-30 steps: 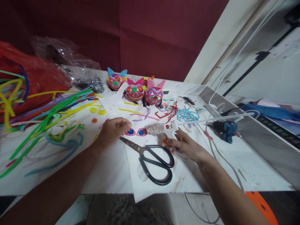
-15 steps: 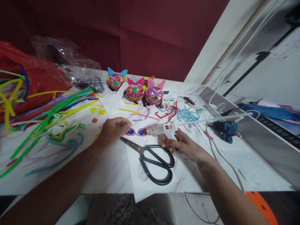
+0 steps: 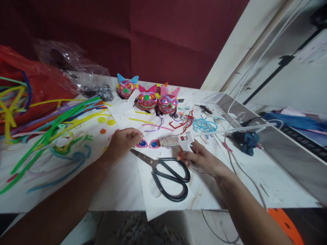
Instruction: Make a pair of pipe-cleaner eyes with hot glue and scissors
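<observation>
My right hand (image 3: 198, 156) is wrapped round the handle of a white glue gun (image 3: 187, 140) with an orange trigger; a long glue stick (image 3: 235, 129) juts from its back. The gun's nozzle points left at a pink-and-blue eye piece (image 3: 154, 143) and seems to meet its edge. A second such eye piece (image 3: 142, 143) lies just left of it, beside my left hand (image 3: 127, 141). That hand's fingers are pinched together, and whatever they hold is hidden. Black-handled scissors (image 3: 168, 177) lie below, partly on a white paper sheet (image 3: 150, 204).
Several pink and blue-eared animal heads (image 3: 147, 98) stand at the back. Green and other pipe cleaners (image 3: 56, 126) spread on the left by a red plastic bag (image 3: 33, 78). Blue pipe cleaner coils (image 3: 204, 125) lie right of centre. A white cable (image 3: 232, 163) runs along the right.
</observation>
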Tool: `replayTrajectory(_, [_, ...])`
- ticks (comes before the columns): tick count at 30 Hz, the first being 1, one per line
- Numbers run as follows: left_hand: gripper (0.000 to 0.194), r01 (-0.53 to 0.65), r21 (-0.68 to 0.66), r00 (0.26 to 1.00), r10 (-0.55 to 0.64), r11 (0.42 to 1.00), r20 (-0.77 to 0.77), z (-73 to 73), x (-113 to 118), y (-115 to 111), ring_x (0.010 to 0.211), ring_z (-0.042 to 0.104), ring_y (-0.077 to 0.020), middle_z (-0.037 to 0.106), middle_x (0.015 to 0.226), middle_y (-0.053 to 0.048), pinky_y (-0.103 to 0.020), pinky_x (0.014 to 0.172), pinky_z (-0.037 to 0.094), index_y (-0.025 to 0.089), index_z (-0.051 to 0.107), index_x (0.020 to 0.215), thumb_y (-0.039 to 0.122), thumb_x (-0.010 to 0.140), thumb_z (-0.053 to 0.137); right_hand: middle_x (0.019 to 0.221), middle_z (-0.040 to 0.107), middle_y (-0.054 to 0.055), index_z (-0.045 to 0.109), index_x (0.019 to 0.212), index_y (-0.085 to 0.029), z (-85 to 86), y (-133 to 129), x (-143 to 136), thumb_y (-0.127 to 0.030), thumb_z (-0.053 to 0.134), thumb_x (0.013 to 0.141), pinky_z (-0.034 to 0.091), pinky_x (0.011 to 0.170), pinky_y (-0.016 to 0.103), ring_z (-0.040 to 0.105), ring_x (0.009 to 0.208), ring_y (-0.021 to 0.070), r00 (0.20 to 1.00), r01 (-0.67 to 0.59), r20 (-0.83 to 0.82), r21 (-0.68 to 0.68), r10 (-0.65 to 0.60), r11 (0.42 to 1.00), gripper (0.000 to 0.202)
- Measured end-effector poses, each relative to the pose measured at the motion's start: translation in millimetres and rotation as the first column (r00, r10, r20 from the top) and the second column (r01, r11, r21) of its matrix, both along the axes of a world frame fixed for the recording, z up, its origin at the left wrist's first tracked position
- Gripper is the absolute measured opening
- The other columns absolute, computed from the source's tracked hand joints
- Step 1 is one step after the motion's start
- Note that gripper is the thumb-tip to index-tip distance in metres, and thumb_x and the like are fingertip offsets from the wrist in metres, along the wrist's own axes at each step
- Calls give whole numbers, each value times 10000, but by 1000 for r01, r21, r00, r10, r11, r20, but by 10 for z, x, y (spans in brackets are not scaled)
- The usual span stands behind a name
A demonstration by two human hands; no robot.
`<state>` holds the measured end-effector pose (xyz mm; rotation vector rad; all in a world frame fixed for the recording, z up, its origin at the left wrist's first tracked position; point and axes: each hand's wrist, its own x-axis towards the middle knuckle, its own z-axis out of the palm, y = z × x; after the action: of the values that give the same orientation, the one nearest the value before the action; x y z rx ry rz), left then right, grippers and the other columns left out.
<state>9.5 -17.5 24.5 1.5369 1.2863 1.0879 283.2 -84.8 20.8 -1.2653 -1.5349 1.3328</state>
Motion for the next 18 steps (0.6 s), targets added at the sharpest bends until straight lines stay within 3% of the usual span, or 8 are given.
replayTrajectory(18, [205,-10,4,999,10,1000,-31,30,8,-24,498,545,-131,592,497,19,-221,474,412,173,725,707,365,642,692,583,538,-38,551,776,-202,-27,2,4,-335,669,800,375,460,234,486,479,93,1000,16,8,-6,-16,1000,179])
